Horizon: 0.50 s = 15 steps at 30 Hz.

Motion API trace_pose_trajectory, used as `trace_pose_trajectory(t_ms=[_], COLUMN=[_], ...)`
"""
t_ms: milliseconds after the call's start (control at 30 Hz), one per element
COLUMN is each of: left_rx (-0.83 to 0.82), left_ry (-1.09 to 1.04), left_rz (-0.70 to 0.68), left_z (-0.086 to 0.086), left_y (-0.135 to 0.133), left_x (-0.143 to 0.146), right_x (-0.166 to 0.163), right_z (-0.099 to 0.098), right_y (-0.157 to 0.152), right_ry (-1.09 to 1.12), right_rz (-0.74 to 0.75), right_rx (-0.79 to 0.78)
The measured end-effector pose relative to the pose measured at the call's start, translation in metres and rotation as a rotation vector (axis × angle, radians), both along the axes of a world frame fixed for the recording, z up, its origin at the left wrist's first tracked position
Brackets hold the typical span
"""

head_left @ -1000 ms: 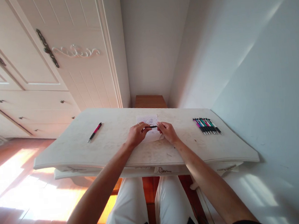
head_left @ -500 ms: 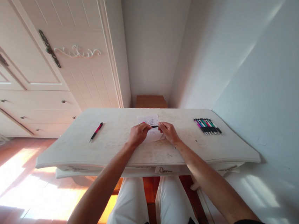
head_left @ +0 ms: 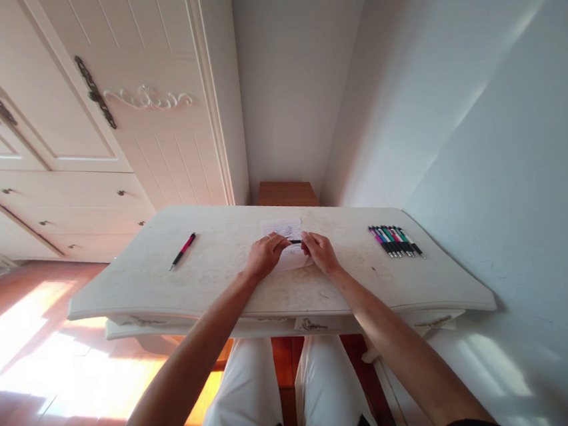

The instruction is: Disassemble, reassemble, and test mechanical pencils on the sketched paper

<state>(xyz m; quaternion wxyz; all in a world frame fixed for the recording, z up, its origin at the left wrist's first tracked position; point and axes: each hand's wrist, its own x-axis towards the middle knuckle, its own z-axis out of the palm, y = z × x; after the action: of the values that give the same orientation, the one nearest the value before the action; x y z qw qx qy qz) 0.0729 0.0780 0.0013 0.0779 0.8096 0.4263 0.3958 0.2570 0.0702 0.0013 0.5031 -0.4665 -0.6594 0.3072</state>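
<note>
Between my two hands is a pen (head_left: pixel 295 241), held level over a sheet of paper (head_left: pixel 292 260) with scribbles on it. Only its dark middle shows; my fingers cover both ends. My left hand (head_left: pixel 266 253) pinches it from the left, and my right hand (head_left: pixel 320 250) grips the other end. Off to the left a red and black pen (head_left: pixel 183 251) lies slanted by itself. Toward the right end lies a row of several pens (head_left: pixel 396 240) in different colours, side by side with black grips.
The white table (head_left: pixel 226 238) has a worn, stained top and a shaped front edge. A white wardrobe (head_left: pixel 172 150) stands behind on the left, and a pale wall (head_left: pixel 487 187) borders the right. A brown wooden box (head_left: pixel 287 193) sits behind the table.
Both hands keep hold of the pen over the paper, with only a slight shift of the fingers. The other pens lie where they were.
</note>
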Motion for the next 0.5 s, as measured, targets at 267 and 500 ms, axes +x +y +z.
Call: trace_pose_trajectory(t_ms=[267, 500], left_rx=[0.093, 0.122], left_ry=[-0.051, -0.028], left_rz=[-0.032, -0.022], left_z=[-0.001, 0.004], left_y=[-0.003, -0.010], left_x=[0.003, 0.011], right_x=[-0.004, -0.009], right_z=[-0.002, 0.005], right_y=[0.003, -0.005], right_ry=[0.047, 0.090], right_rz=[-0.042, -0.135], right_rx=[-0.074, 0.013])
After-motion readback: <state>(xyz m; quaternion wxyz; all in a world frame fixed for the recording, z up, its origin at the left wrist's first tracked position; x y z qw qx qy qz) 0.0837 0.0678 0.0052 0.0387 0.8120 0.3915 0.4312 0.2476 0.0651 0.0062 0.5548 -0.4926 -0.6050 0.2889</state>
